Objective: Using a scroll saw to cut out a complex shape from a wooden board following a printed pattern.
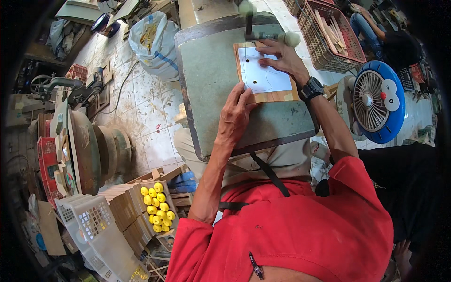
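Observation:
A wooden board lies on the grey-green machine table. White paper covers most of its face, bearing a curved drawn outline and two dark round spots. My left hand grips the board's near left corner, its fingertips on the edge. Over the far right part, my right hand spreads its fingers apart, some by the board's far edge and some over the paper. A dark upright machine part stands at that far edge, close to my right fingers, with a rounded pale-green knob beside it.
A blue-rimmed fan stands at right, below a brown crate of wood strips. A white sack sits left of the table. Stacked wood blocks, yellow round pieces and a white plastic basket are at lower left.

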{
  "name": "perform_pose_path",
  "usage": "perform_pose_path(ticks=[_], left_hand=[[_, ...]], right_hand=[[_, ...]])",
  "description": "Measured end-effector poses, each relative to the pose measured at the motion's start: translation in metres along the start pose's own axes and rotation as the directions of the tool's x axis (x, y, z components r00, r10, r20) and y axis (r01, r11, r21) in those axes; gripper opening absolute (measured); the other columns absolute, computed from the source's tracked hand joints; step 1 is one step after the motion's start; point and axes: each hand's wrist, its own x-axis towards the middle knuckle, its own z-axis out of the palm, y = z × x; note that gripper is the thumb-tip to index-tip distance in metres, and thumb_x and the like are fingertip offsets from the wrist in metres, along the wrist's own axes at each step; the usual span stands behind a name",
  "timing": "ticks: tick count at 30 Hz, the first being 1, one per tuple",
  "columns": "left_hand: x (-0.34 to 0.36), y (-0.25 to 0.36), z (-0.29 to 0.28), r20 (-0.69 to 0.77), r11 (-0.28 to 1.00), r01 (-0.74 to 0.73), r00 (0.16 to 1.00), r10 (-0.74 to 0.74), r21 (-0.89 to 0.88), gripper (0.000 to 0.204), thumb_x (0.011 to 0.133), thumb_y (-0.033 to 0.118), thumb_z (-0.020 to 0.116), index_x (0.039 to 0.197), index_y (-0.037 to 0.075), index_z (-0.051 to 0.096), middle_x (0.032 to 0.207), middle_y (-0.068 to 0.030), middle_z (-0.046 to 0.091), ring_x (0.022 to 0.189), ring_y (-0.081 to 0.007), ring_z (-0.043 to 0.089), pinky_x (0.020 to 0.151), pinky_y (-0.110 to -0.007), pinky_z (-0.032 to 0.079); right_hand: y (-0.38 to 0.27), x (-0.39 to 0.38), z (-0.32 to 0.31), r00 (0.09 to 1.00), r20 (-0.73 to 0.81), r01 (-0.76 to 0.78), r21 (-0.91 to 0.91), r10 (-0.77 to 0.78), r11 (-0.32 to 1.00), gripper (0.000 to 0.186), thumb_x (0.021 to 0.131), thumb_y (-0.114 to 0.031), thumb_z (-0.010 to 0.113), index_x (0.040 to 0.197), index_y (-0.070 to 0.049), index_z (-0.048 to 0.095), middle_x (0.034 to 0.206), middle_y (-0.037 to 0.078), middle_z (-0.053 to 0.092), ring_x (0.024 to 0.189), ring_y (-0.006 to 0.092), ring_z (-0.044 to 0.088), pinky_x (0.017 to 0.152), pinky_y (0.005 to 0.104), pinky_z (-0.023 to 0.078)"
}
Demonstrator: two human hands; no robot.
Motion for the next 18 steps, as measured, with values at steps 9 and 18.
perform_pose_path(ticks=[9,18], left_hand=[[0.005,0.005,0.003,0.005,1.000,0.000,1.000,0.000,-0.009,0.046,0.084,0.008,0.077,0.127,0.005,0.059,0.136,-0.0173,0.056,0.117,-0.0365,0.062,0.095,-0.043,0.056],[0.004,0.007,0.004,-0.010,1.000,0.011,1.000,-0.011,-0.002,0.043,0.084,0.009,0.077,0.124,0.004,0.060,0.136,-0.0175,0.057,0.117,-0.0365,0.063,0.095,-0.042,0.057]], right_hand=[[0.008,0.005,-0.001,0.994,0.073,0.077,0.010,-0.078,0.997,0.048,0.082,-0.038,0.081,0.123,-0.016,0.072,0.139,0.014,0.060,0.121,0.0314,0.062,0.103,0.0395,0.050],[0.009,0.016,0.004,0.997,0.042,0.071,-0.059,-0.069,0.996,0.047,0.082,-0.041,0.080,0.122,-0.017,0.073,0.135,0.010,0.064,0.122,0.0303,0.060,0.106,0.0407,0.046]])
